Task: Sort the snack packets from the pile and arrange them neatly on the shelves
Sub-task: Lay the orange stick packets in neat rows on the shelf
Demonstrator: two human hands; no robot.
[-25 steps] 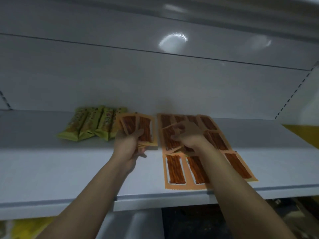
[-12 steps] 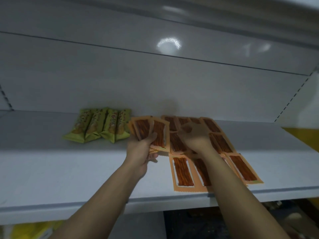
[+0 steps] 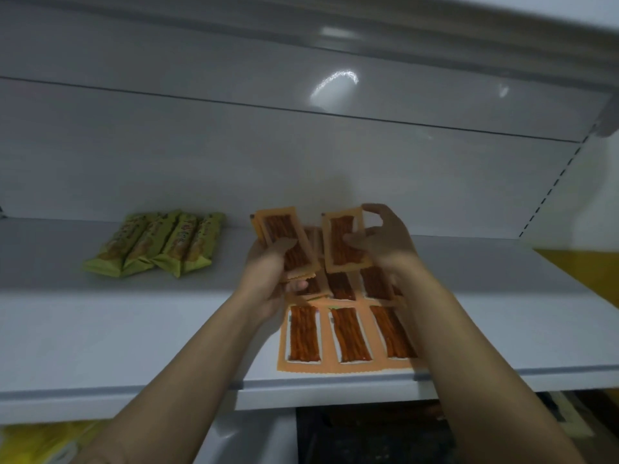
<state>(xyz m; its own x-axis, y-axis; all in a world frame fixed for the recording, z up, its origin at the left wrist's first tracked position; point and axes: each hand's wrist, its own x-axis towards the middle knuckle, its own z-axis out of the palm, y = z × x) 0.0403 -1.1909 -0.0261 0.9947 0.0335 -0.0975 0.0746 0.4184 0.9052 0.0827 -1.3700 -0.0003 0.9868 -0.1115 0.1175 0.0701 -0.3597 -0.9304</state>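
Several orange snack packets (image 3: pixel 345 336) with reddish-brown strips lie flat in rows on the white shelf (image 3: pixel 117 333). My left hand (image 3: pixel 268 279) grips a small stack of the same orange packets (image 3: pixel 278 229), raised above the shelf. My right hand (image 3: pixel 385 242) pinches a single orange packet (image 3: pixel 341 242) by its right side and holds it up over the back rows. Several green snack packets (image 3: pixel 157 244) lie side by side to the left.
The shelf's back panel (image 3: pixel 301 162) rises close behind the packets and an upper shelf (image 3: pixel 435 31) hangs overhead. The shelf's front edge (image 3: pixel 134 393) runs below my forearms. Yellow packaging (image 3: pixel 37 443) shows on the level below at left.
My right hand has lifted one orange packet off the stack in my left hand and holds it apart. Both hands have risen a little above the laid-out rows.
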